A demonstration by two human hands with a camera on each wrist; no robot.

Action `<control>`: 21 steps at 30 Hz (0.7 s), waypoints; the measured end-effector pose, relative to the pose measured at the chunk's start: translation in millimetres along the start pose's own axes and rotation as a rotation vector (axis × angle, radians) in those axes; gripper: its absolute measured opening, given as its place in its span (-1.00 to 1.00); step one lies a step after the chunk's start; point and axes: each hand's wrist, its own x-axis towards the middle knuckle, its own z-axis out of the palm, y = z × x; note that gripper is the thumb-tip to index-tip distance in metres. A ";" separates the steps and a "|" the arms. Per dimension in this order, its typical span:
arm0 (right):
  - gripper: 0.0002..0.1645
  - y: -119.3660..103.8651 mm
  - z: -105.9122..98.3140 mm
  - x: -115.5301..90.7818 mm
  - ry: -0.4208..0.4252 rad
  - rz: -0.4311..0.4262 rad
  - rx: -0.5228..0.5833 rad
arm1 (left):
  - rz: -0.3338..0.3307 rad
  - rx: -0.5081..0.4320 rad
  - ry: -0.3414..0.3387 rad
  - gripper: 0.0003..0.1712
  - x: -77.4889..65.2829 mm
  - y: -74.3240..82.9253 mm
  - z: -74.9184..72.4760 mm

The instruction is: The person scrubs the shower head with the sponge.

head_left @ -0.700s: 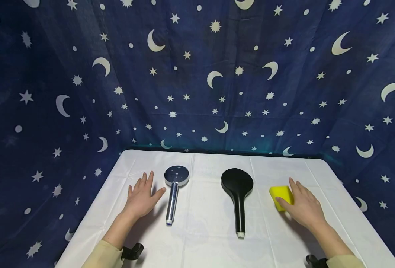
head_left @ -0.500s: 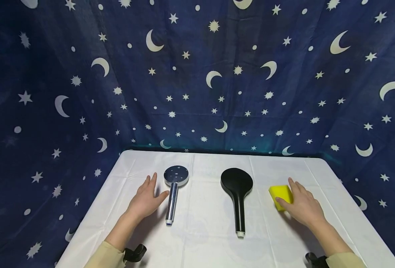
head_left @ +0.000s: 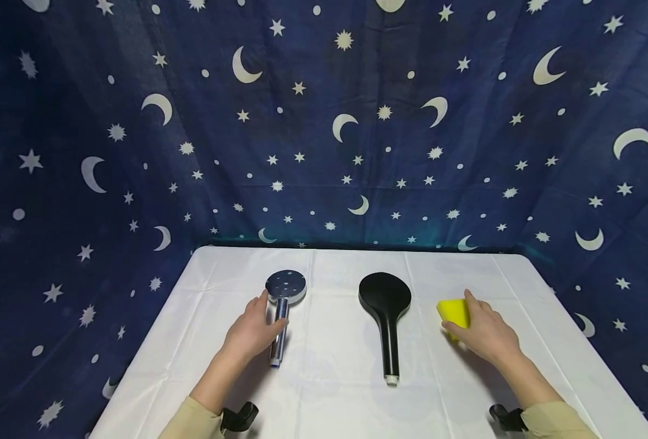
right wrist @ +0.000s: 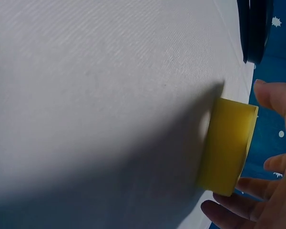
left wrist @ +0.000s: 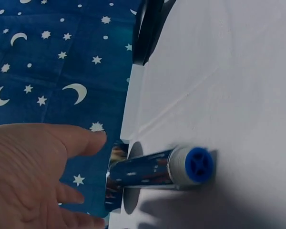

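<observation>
A chrome shower head (head_left: pixel 286 285) lies on the white-covered table at left, its handle toward me. Over that handle hovers my left hand (head_left: pixel 249 332), thumb on one side and fingers on the other, spread apart. In the left wrist view the blue-centred handle end (left wrist: pixel 199 165) points at the camera, with a gap between it and my thumb. At right, a yellow sponge (head_left: pixel 451 311) sits partly behind my right hand (head_left: pixel 489 334). The right wrist view shows that hand's thumb and fingers spread around the sponge (right wrist: pixel 227 148), fingertips close to its lower edge.
Between the hands lies a black shower head (head_left: pixel 385 299) with a white-tipped handle. A dark blue curtain (head_left: pixel 313 140) with moons and stars hangs behind the table (head_left: pixel 335 341) and along its sides. Each wrist carries a black camera mount (head_left: pixel 240 417).
My left hand has moved right, from beside the chrome shower head to over its handle. My right hand has shifted slightly over the sponge. The head view has turned a little.
</observation>
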 end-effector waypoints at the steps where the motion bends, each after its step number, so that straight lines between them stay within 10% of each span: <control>1: 0.34 -0.8 -0.3 0.7 -0.006 -0.001 0.000 | -0.003 0.004 -0.003 0.04 1.2 1.0 1.7; 21: 0.30 -10.0 -1.5 12.3 -0.072 0.027 -0.031 | -0.031 0.082 -0.113 -0.15 14.6 10.3 10.9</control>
